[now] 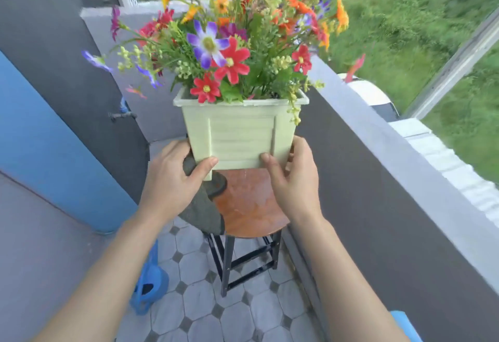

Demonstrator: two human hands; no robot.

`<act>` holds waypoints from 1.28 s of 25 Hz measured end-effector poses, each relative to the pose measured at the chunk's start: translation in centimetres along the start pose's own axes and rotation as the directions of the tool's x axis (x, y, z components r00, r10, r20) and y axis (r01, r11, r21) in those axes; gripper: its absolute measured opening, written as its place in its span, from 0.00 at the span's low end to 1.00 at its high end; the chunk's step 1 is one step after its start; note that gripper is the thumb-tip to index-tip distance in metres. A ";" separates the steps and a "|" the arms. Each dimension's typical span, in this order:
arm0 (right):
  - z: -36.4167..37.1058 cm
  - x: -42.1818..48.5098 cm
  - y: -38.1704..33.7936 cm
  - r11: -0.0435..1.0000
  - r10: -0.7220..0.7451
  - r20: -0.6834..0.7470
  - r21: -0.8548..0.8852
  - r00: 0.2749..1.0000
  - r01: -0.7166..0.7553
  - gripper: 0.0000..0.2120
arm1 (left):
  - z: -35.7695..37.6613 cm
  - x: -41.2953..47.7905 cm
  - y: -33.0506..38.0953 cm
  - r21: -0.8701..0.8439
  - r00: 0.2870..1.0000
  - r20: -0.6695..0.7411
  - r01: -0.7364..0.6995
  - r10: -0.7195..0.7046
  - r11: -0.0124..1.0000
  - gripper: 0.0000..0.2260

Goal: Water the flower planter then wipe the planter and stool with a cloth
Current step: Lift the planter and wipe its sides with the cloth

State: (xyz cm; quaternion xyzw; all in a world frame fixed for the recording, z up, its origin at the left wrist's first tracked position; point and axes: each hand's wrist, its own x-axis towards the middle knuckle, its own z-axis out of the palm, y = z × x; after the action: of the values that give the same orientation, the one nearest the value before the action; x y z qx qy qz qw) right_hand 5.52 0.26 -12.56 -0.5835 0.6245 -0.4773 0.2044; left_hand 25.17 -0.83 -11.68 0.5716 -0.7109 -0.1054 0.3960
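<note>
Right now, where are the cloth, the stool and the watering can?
cloth (pixel 202 212): head view, hanging lower part.
stool (pixel 251 201): head view, bare wooden seat.
watering can (pixel 159 277): head view, blue body.

Pale green planter (pixel 240 136) (mixed flowers) upright over brown stool (pixel 251 201); grey cloth (pixel 205 206) hanging at seat's left edge.

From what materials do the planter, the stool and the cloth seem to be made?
The planter looks like matte pale-green plastic: its slats are moulded ridges. The stool seat seems varnished reddish wood, with grain-like streaks and a sheen, perhaps wet. Its legs look like black-painted metal, thin and square. The cloth is dark grey soft fabric, draping in folds.
</note>
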 end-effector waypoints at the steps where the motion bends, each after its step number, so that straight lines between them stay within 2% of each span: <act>1: -1.4 0.8 -2.4 0.999 -0.026 0.010 0.026 1.000 0.026 0.13 | -2.0 1.0 1.6 -0.012 0.999 -0.034 -0.011 0.011 1.000 0.17; 4: -5.8 2.6 -10.8 0.987 -0.141 -0.029 0.080 0.990 0.143 0.12 | -8.5 3.7 7.3 -0.049 0.983 -0.175 -0.058 0.049 0.997 0.11; 6: -8.2 3.7 -16.0 0.976 -0.189 -0.092 0.088 0.978 0.197 0.15 | -12.6 5.0 11.2 -0.065 0.967 -0.248 -0.084 0.065 0.994 0.11; 8: -9.8 4.6 -20.3 0.963 -0.189 -0.158 0.164 0.969 0.214 0.19 | -15.6 6.0 14.2 -0.078 0.954 -0.291 -0.101 0.074 0.992 0.10; 11: -12.2 5.2 -25.8 0.921 -0.166 -0.262 0.304 0.951 0.244 0.19 | -19.7 6.9 17.9 -0.142 0.949 -0.311 -0.110 0.062 0.984 0.07; 14: -14.2 5.3 -28.9 0.904 -0.218 -0.305 0.296 0.927 0.310 0.20 | -22.5 7.2 20.4 -0.296 0.964 -0.268 -0.081 -0.001 0.952 0.03; 17: -15.5 5.6 -30.2 0.896 -0.239 -0.375 0.271 0.896 0.353 0.22 | -24.3 7.6 22.3 -0.477 0.983 -0.171 -0.031 -0.058 0.879 0.07; 19: -16.4 5.7 -30.6 0.871 -0.231 -0.418 0.314 0.879 0.378 0.20 | -25.3 7.9 22.7 -0.607 0.992 -0.075 0.034 -0.100 0.794 0.12; 20: -16.7 5.7 -30.8 0.860 -0.225 -0.435 0.331 0.872 0.388 0.18 | -25.9 8.0 22.4 -0.637 0.993 -0.020 0.080 -0.120 0.766 0.15; 22: -17.5 5.8 -31.0 0.850 -0.223 -0.456 0.341 0.862 0.401 0.17 | -26.7 8.3 21.5 -0.592 0.984 0.027 0.157 -0.174 0.791 0.14; 24: -18.2 5.9 -31.0 0.856 -0.227 -0.476 0.319 0.850 0.407 0.18 | -27.3 8.5 20.9 -0.598 0.953 -0.047 0.213 -0.299 0.773 0.09; 25: -18.4 5.8 -31.0 0.859 -0.226 -0.483 0.311 0.846 0.407 0.19 | -27.7 8.5 21.1 -0.648 0.917 -0.141 0.200 -0.374 0.735 0.06; 27: -18.5 5.6 -31.0 0.860 -0.213 -0.491 0.315 0.845 0.401 0.18 | -28.5 8.3 22.4 -0.694 0.812 -0.406 0.025 -0.420 0.719 0.05; 28: -18.5 5.5 -31.0 0.860 -0.209 -0.496 0.318 0.843 0.400 0.18 | -28.7 8.1 23.8 -0.652 0.767 -0.527 -0.088 -0.366 0.754 0.06; 30: -18.3 5.3 -31.0 0.862 -0.210 -0.507 0.308 0.836 0.403 0.17 | -28.1 7.3 27.3 -0.429 0.715 -0.686 -0.245 -0.137 0.870 0.07; 31: -18.2 5.3 -31.2 0.860 -0.214 -0.512 0.305 0.832 0.408 0.17 | -27.1 7.0 28.6 -0.272 0.702 -0.712 -0.295 0.015 0.916 0.08; 32: -18.1 5.2 -31.4 0.858 -0.215 -0.514 0.306 0.830 0.412 0.17 | -25.9 6.9 29.7 -0.143 0.716 -0.680 -0.342 0.158 0.929 0.08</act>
State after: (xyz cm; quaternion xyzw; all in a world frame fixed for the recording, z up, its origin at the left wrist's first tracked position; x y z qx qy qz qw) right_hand 6.31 6.18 23.52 -0.4938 0.4355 -0.7481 0.0826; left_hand 20.99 10.48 26.49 0.4127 -0.5767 0.0655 0.7020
